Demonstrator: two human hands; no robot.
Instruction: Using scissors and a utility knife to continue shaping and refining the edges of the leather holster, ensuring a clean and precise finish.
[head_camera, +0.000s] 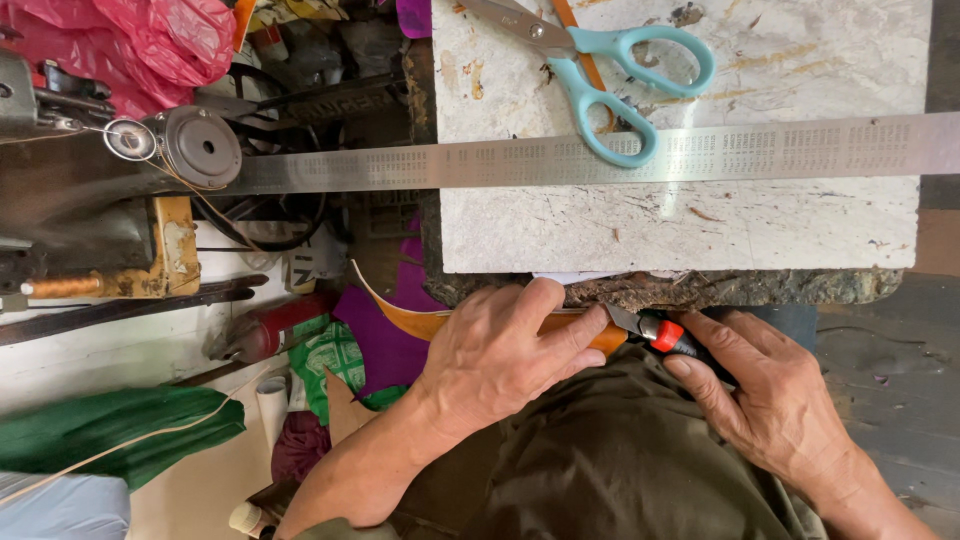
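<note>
- Steel ruler (600, 158) and turquoise-handled scissors (600, 80) at twelve o'clock on white stone slab (800, 220).
- Tan leather strip (420, 322) pinched by left hand (500, 355), long axis nine-to-three.
- Red-and-black utility knife (660, 333) gripped by right hand (770, 400), blade pointing nine o'clock.

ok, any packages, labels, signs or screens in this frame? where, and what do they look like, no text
No screens or signs.
Steel ruler: long silver strip across the white slab, fine marks printed along it.
White label piece: left of the slab by the sewing machine, dark lettering, partly hidden.
Pink plastic bag: top left corner, crumpled, unmarked.
Green printed wrapper: below centre left, green with white pattern.
</note>
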